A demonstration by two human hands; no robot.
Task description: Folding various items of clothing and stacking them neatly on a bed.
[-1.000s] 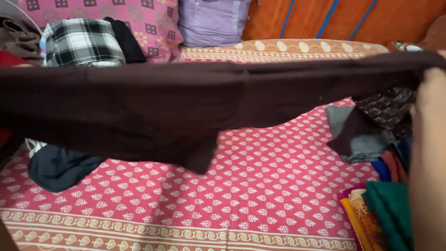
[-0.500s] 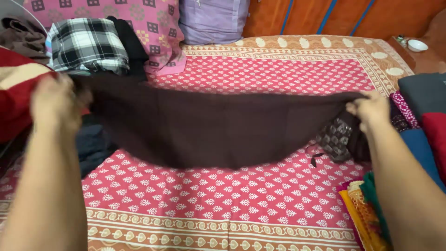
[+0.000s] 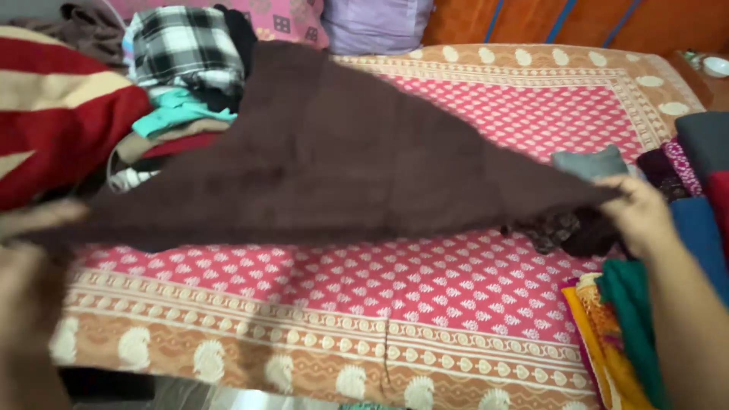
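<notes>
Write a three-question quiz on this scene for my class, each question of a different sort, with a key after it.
1. True or false: the dark brown cloth lies folded flat on the bedsheet.
2. Which hand grips the cloth's end near the folded clothes stack? A) left hand B) right hand
3. Fill in: the garment at the top of the pile behind the cloth is black and white ____.

Key:
1. False; both hands hold it stretched above the sheet.
2. B, the right hand; the left hand holds the other end.
3. Checked: the checked garment.

Left hand [image 3: 30,235] low at the left edge, blurred, right hand [image 3: 642,212] extended, fingers [image 3: 615,190] pinched, arms spread wide
</notes>
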